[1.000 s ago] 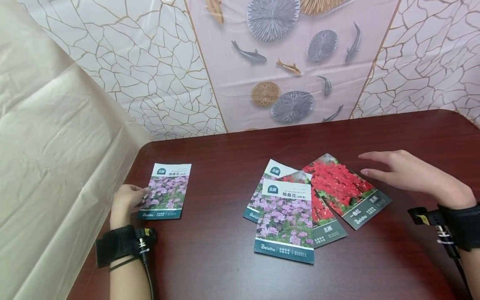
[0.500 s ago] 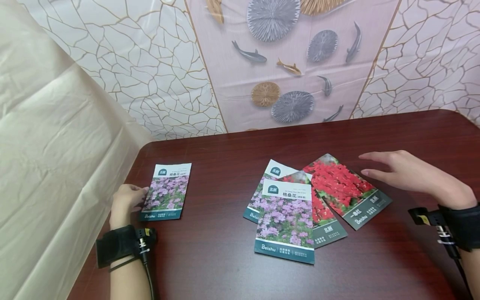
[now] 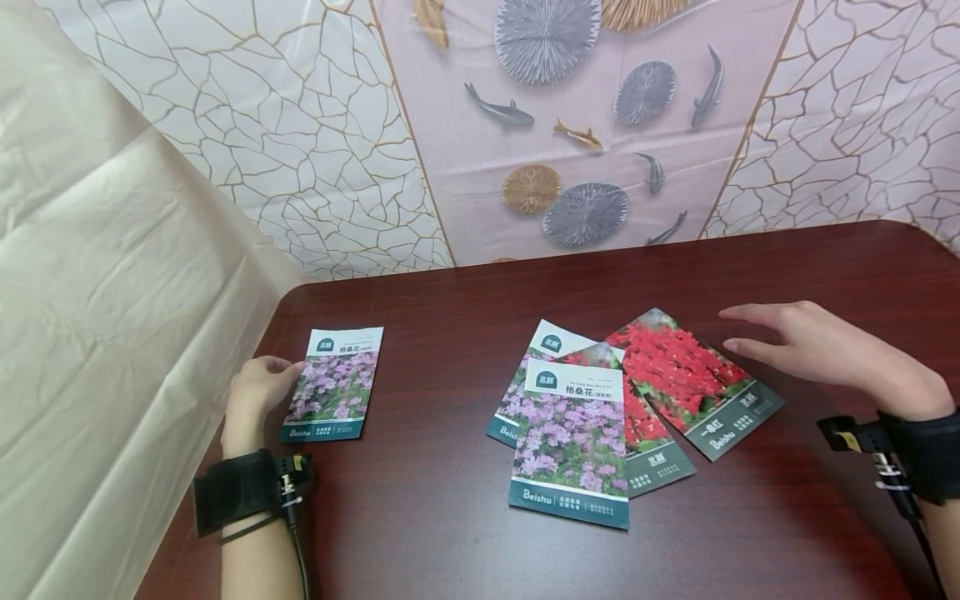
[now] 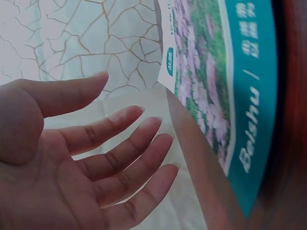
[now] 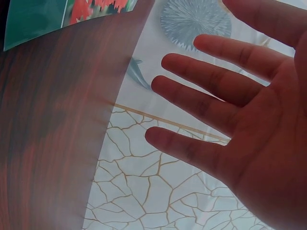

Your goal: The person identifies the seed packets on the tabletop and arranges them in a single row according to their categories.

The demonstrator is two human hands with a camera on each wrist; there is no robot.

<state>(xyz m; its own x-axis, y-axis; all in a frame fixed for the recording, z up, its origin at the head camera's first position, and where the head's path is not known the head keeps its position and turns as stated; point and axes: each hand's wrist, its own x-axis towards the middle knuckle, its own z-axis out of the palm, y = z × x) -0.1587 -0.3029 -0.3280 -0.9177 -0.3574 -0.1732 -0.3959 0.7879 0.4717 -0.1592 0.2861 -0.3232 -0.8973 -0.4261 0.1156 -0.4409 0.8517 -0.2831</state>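
My left hand [image 3: 257,395] is at the left edge of a purple-flower seed packet [image 3: 336,385] lying flat on the table's left. In the left wrist view its fingers [image 4: 127,179] are spread and slightly bent, apart from the packet, with nothing between them. Toward the middle, a second purple-flower packet [image 3: 570,442] lies on top of a third one [image 3: 551,337] and a red-flower packet [image 3: 663,467]. Another red-flower packet [image 3: 686,375] sits tilted to their right. My right hand [image 3: 813,346] hovers to the right of that one, fingers extended and holding nothing.
The packets rest on a dark red-brown wooden table [image 3: 420,500]. A cream cloth [image 3: 112,292] slopes along the left side. Behind the back edge hangs a patterned sheet [image 3: 322,125]. Both wrists carry black straps with cameras and cables.
The packet on the left shifted very slightly to the right early on, then stayed. My left hand has since lifted a little up and away from it. The right hand has hardly moved.
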